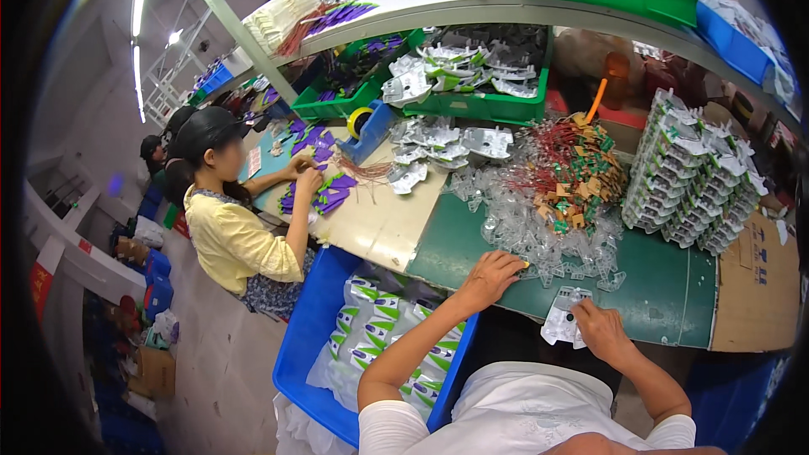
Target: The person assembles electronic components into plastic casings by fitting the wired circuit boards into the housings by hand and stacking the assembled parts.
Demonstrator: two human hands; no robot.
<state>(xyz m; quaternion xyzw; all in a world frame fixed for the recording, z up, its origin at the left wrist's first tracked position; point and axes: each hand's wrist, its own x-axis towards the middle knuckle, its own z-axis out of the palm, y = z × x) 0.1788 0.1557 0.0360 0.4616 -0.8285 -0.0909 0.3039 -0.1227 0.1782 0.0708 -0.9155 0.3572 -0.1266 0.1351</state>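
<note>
My right hand (600, 329) grips a pale grey plastic housing (559, 320) at the near edge of the green work mat (472, 232). A dark spot shows beside its fingers. My left hand (490, 278) lies at the near side of a pile of clear plastic pieces (522, 223), fingers bent and close together. A small yellow bit (527, 264) shows at its fingertips; what they hold, if anything, I cannot make out. Behind the clear pieces is a heap of small orange-brown and green circuit boards (581, 173) with red wires (539, 156).
Stacked grey-and-green housings (687, 177) stand at the right beside a cardboard sheet (758, 286). Loose housings (438, 143) lie farther back, below a green bin (480, 105). A blue bin (291, 345) of wrapped parts sits left of me. A co-worker (240, 227) handles purple pieces (324, 190).
</note>
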